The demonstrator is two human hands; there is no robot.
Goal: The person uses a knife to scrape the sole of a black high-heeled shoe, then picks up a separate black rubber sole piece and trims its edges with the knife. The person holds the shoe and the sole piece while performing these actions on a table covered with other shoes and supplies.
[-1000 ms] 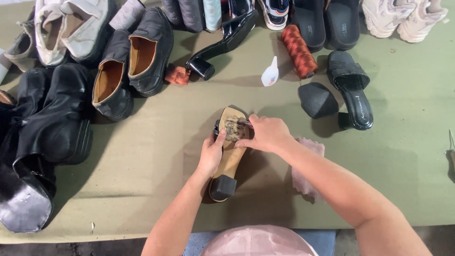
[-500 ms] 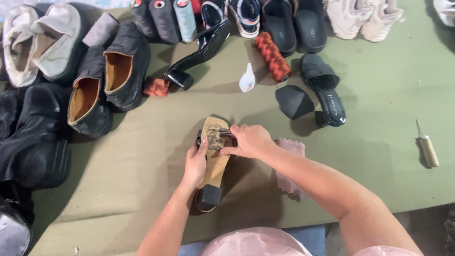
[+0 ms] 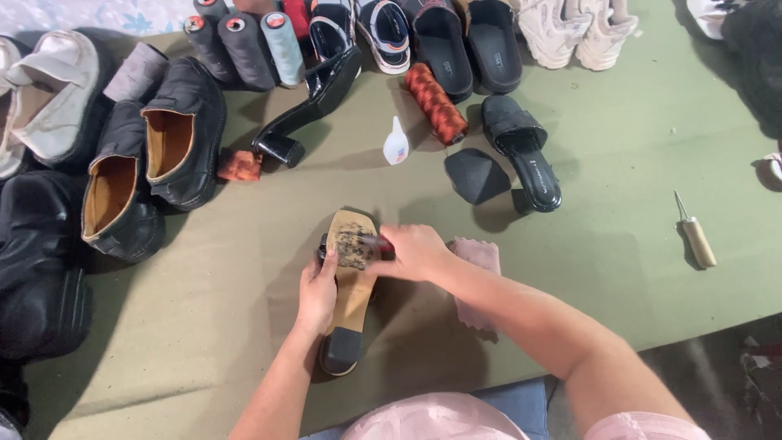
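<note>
Shoe [image 3: 350, 297] lies sole-up on table [image 3: 244, 326], centre, near the edge. L hand [image 3: 316, 292] curled round its left side, wrist straight. R hand [image 3: 417, 251] closed on small tool at forepart, forearm angled in from lower right; cloth [image 3: 475, 269] beside it.

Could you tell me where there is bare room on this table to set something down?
The green cloth is bare between the black sandal and the awl, and left of the left hand, below the black loafers. The far edge is crowded.
</note>
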